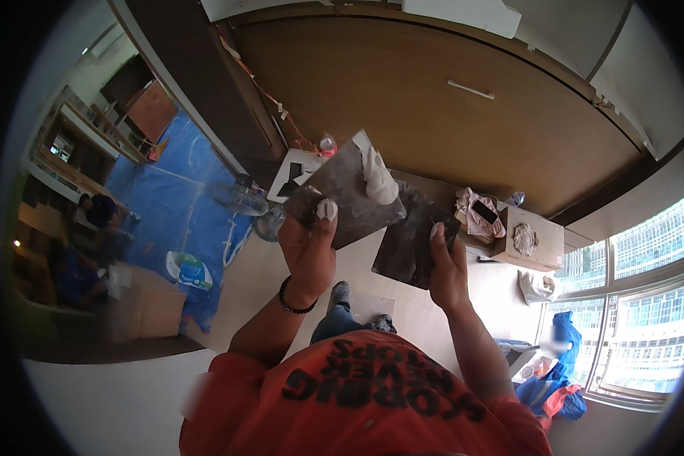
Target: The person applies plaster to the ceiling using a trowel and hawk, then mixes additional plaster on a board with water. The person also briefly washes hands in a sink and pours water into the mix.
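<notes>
My left hand [309, 257] is closed on the lower left corner of a broad, flat, dark putty scraper [338, 190], thumb on top. White putty [378, 179] lies in a thick lump along that scraper's upper right side. My right hand [447, 275] grips a second dark, flat putty scraper [406, 247] by its right side, thumb on its face. The two blades meet or overlap in front of me, where the left one's right corner lies by the right one's upper edge. Whitish smears mark the blades and thumbs.
Beyond the blades stands a brown panel [403, 99]. A wooden box [536, 232] with cloths and a phone stands at right, near windows [646, 281]. At left, a fan [243, 196] stands by blue floor sheeting [156, 197]; people [102, 213] are farther left.
</notes>
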{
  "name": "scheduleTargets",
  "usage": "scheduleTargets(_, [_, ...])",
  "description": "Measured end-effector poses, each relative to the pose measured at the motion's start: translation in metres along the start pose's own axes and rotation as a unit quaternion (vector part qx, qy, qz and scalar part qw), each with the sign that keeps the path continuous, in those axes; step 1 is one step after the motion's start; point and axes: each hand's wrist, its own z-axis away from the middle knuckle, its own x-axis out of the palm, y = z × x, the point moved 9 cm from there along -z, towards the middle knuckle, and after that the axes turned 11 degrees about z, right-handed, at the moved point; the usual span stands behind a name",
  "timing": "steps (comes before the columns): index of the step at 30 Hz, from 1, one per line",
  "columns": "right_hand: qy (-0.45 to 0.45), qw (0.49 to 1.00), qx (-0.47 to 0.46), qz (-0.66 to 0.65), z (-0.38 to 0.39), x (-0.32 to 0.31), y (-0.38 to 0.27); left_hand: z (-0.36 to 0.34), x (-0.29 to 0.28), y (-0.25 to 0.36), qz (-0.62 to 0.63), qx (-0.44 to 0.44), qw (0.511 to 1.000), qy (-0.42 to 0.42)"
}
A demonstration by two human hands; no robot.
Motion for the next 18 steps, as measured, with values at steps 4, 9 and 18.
scheduleTargets(4, [-0.109, 0.873, 0.103, -0.464, 0.005, 0.021, 0.011, 0.028, 0.093, 0.033, -0.142, 0.144, 0.927, -0.317])
scheduleTargets(9, [-0.104, 0.854, 0.13, -0.493, 0.008, 0.007, 0.015, 0.056, 0.094, -0.002, -0.252, 0.044, 0.874, -0.413])
scheduleTargets(18, [0.115, 0.935, 0.033, -0.333, 0.017, -0.041, 0.007, 0.027, 0.019, -0.007, -0.198, -0.071, 0.974, -0.086])
